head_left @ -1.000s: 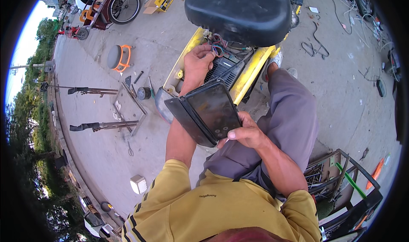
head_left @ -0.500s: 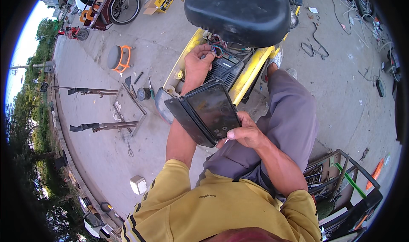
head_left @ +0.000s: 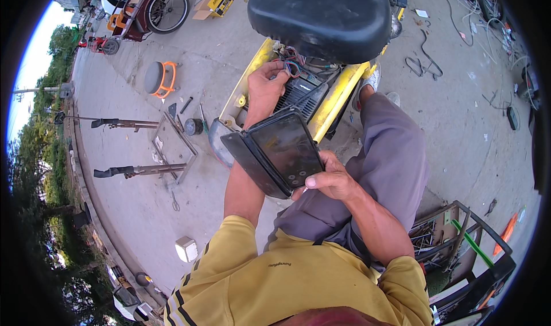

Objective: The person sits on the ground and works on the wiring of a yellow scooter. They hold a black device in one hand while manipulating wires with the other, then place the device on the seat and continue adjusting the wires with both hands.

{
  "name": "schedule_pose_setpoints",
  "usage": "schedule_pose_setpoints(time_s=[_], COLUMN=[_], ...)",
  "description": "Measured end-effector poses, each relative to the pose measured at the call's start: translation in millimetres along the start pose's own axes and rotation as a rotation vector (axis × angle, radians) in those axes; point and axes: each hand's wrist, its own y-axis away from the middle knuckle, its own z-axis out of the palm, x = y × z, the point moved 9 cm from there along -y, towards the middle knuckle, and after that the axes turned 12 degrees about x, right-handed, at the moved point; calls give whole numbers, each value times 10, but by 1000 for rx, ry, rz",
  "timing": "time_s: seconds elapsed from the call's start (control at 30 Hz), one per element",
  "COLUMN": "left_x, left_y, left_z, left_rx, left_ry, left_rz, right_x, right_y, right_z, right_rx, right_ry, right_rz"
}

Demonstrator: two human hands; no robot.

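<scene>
Under the black saddle (head_left: 321, 16), far side of the scene, reached in with the left hand (head_left: 265, 91), with fingers curled narrow and pinched on a tangle of coloured wires (head_left: 294, 68). Found those wires spilling out just above a ribbed black box (head_left: 298, 92) set inside the yellow frame (head_left: 340, 94). Could not tell how many strands sat in the pinch, with the knuckles in the way.

Nearer in, held a black panel (head_left: 281, 151) in the right hand (head_left: 330, 182), clamped at its near right corner with the thumb flat on the glossy face and the other fingers tucked behind, out of sight. Kept it tilted, far edge up toward the frame, left edge lying across the left forearm, well off the ground.

Judged the panel light enough for one hand, stiff, with a smooth dark face likely slippery and easy to scratch or crack. Better taken by the thick rim at the side, not by the face. Reckoned the wires soft, thin and easy to tear at the ends, so best gripped low on the bundle, not by a single strand.

Off to the left on the concrete, spotted an orange-framed stool (head_left: 160, 79) and a few scattered tools (head_left: 189, 115). Near right, noted an open rack of metal bits (head_left: 453, 234).
</scene>
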Motion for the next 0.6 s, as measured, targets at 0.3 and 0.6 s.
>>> schedule_pose_setpoints(time_s=[0.3,0.6], left_x=[-31,-49], left_y=[-13,-15], left_z=[17,17], left_rx=[-16,-35], left_ry=[10,62], left_rz=[-10,-32], right_x=[-10,-9], right_y=[6,-1], right_z=[11,12], right_rx=[2,-14], right_ry=[-5,0], right_rz=[-8,-3])
